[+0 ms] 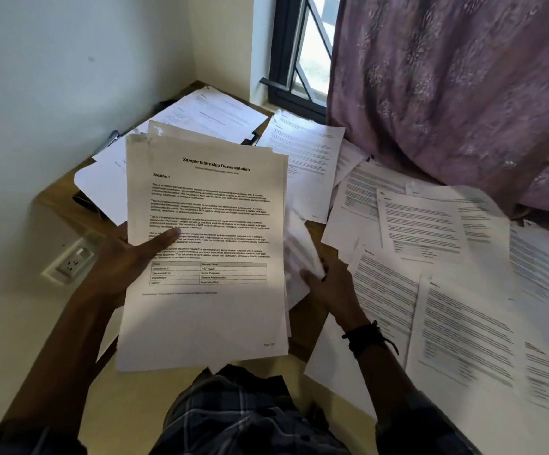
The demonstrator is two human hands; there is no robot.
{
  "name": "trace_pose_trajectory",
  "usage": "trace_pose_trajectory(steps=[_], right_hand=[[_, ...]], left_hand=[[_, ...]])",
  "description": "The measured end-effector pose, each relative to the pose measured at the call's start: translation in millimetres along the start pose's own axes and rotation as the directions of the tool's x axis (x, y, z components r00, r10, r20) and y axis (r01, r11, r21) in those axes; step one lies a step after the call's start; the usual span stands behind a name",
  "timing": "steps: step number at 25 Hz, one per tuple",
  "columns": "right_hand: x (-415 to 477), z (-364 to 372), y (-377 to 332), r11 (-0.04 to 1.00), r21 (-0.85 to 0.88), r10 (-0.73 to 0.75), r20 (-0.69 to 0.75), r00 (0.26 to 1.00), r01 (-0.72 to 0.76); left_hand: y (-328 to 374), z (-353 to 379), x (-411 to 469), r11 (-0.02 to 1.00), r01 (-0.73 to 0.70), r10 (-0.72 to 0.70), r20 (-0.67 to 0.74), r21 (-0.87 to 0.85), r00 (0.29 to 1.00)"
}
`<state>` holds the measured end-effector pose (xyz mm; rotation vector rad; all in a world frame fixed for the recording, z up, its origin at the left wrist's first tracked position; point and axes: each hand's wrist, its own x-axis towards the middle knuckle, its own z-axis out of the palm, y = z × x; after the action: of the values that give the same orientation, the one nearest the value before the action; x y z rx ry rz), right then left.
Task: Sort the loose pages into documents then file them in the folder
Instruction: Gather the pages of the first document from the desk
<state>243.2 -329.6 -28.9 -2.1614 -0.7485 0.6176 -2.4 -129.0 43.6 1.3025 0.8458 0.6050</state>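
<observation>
beside stack (207, 316), blurred page (297, 254) in right hand (332, 290)

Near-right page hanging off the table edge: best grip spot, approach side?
Pinch the page at its overhanging near-left corner, coming from the person's side, thumb above, fingers below. That corner seems to jut past the table edge, so nothing blocks fingers underneath; elsewhere it lies flat.

left hand (125, 261), right hand (332, 287), each gripping pages (207, 316)
</observation>
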Motion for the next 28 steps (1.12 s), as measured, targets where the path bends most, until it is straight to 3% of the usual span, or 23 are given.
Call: trace_pose_trajectory(steps=[3,6,9,12,15,19,21,23,28], right_hand=[[-7,-24,-25,0.867,0.496,0.039,0.01,0.999,-0.039],[-6,-46,-43,0.621,0.775,0.02,0.133,0.991,-0.117],[0,-66,-49,0.494,0.857,-0.052,0.195,0.979,-0.145],[5,-79,-46,0.488,0.86,-0.126,0.24,0.963,-0.15],[1,-84,-49,0.513,0.842,-0.095,0.25,0.963,-0.168],[-21,-90,-38,0.378,0.871,-0.067,0.364,0.929,-0.314],[-34,-85,-20,0.504,0.816,-0.08,0.37,0.926,-0.283],[-42,-83,-7,0.628,0.765,-0.083,0.248,0.965,-0.143],[-34,-116,-15,0.732,0.658,-0.115,-0.134,0.984,0.176]], left_hand=[[0,2,0,1.0,0.003,-0.003,0.016,-0.027,1.0],[-1,10,2,0.998,0.024,-0.021,0.045,-0.056,0.999],[-5,24,6,0.995,0.058,-0.052,0.076,-0.084,0.996],[-7,42,7,0.995,0.067,-0.06,0.09,-0.068,0.994],[-12,59,8,0.998,0.061,-0.06,0.135,0.0,0.989],[-22,89,5,0.997,0.079,-0.079,0.058,0.009,0.995],[-24,106,-1,1.0,0.019,-0.02,0.034,0.024,0.999],[-21,121,-5,0.997,-0.069,0.068,0.038,0.04,0.997],[5,149,-2,0.93,-0.36,0.358,0.038,0.069,0.933]])
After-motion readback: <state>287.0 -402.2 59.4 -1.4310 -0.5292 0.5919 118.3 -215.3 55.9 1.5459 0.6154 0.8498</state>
